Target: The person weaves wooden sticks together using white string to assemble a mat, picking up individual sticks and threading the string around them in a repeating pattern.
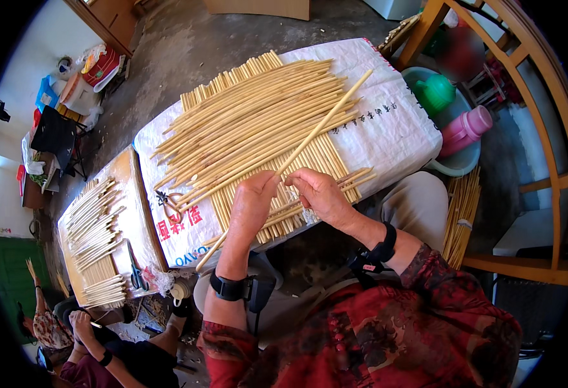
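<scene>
My left hand [253, 202] is closed round one long, pale yellow plant stalk [326, 123], which slants from lower left to upper right. Close beside it, my right hand [323, 196] has thumb and fingertips pinched together; what they hold, if anything, is too small to make out. Beneath both hands, a mat of parallel stalks [326, 158] lies on a white woven sheet [394, 123]. Many loose stalks [252, 107] are spread crosswise over that mat. A few more stalks [355, 178] lie along its near edge. Scissors [173, 205] rest left of the pile.
On the left, a second table [145, 226] carries stalks [93, 223] and dark-handled scissors [136, 271]; a person's hand [85, 326] is near it. At right are a basin [455, 168] with green and pink containers, a stalk bundle [462, 220] and a wooden frame [558, 129].
</scene>
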A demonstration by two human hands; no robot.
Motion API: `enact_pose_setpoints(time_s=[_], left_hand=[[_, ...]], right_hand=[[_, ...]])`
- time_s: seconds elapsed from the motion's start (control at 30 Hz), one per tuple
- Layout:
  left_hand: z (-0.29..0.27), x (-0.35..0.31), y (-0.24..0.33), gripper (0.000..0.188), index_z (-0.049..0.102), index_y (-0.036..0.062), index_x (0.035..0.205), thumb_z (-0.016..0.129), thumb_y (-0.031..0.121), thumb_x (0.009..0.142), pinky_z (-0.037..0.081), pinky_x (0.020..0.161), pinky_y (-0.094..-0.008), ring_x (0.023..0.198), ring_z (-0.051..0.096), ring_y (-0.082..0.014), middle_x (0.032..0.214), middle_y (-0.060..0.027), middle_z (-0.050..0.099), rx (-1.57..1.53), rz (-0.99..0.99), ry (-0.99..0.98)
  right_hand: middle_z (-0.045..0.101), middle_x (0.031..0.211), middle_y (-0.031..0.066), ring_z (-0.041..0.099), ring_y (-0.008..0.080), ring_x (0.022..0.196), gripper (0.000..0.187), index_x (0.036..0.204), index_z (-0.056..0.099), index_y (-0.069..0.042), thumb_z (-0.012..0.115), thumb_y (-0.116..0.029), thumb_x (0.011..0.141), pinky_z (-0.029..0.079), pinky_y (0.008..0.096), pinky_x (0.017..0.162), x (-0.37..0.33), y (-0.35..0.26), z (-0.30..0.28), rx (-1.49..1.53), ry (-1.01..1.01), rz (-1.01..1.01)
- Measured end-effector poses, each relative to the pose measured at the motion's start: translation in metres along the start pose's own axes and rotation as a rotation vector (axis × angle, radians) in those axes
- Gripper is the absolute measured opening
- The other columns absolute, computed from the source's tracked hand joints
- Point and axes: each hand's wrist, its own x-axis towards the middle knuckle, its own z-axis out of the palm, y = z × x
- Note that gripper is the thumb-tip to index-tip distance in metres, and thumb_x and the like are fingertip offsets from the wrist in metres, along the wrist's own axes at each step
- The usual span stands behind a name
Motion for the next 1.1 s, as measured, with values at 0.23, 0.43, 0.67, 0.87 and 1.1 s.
enact_pose_setpoints(time_s=[0.23, 0.43, 0.67, 0.87, 1.1], left_hand=[[0.007, -0.002, 0.002, 0.021, 0.059, -0.0007, 0.083, 0.050, 0.018, 0.086, 0.042, 0.059, -0.0384, 0.063, 0.053, -0.0348, 0.069, -0.0197, 0.054, 0.155, 0.052, 0.029], [0.008, -0.002, -0.006, 0.020, 0.060, -0.0004, 0.089, 0.052, 0.018, 0.087, 0.042, 0.057, -0.0322, 0.058, 0.051, -0.0208, 0.062, -0.0110, 0.053, 0.199, 0.109, 0.032], [0.010, -0.009, 0.006, 0.021, 0.059, 0.0016, 0.091, 0.051, 0.020, 0.088, 0.044, 0.063, -0.0377, 0.073, 0.057, -0.0338, 0.081, -0.0168, 0.059, 0.456, 0.292, 0.104], [0.016, -0.009, 0.005, 0.017, 0.057, 0.0034, 0.089, 0.050, 0.019, 0.088, 0.044, 0.061, -0.0409, 0.072, 0.056, -0.0347, 0.079, -0.0157, 0.057, 0.493, 0.273, 0.126], [0.020, -0.008, 0.004, 0.013, 0.057, 0.0048, 0.088, 0.050, 0.016, 0.087, 0.044, 0.059, -0.0414, 0.071, 0.056, -0.0341, 0.079, -0.0143, 0.057, 0.534, 0.267, 0.154]], right_hand=[[0.047, 0.051, 0.0034, 0.046, 0.0096, 0.046, 0.019, 0.087, 0.057, -0.001, 0.046, -0.016, 0.091, 0.038, 0.0265, 0.045, 0.003, 0.003, 0.003, -0.022, 0.037, -0.001], [0.050, 0.055, 0.0027, 0.047, 0.0078, 0.048, 0.018, 0.093, 0.059, -0.001, 0.049, -0.015, 0.089, 0.039, 0.0243, 0.046, -0.005, -0.007, -0.008, 0.018, -0.036, 0.195], [0.049, 0.057, 0.0007, 0.044, 0.0063, 0.050, 0.018, 0.097, 0.060, -0.001, 0.049, -0.012, 0.089, 0.037, 0.0221, 0.047, -0.019, 0.005, -0.017, 0.015, -0.046, 0.168], [0.049, 0.059, 0.0002, 0.043, 0.0059, 0.051, 0.018, 0.097, 0.062, 0.000, 0.050, -0.012, 0.090, 0.036, 0.0222, 0.047, -0.018, 0.013, -0.020, -0.003, -0.019, 0.086], [0.050, 0.059, 0.0004, 0.043, 0.0059, 0.052, 0.018, 0.096, 0.063, -0.001, 0.051, -0.013, 0.089, 0.037, 0.0221, 0.048, -0.015, 0.013, -0.022, 0.004, -0.010, 0.085]])
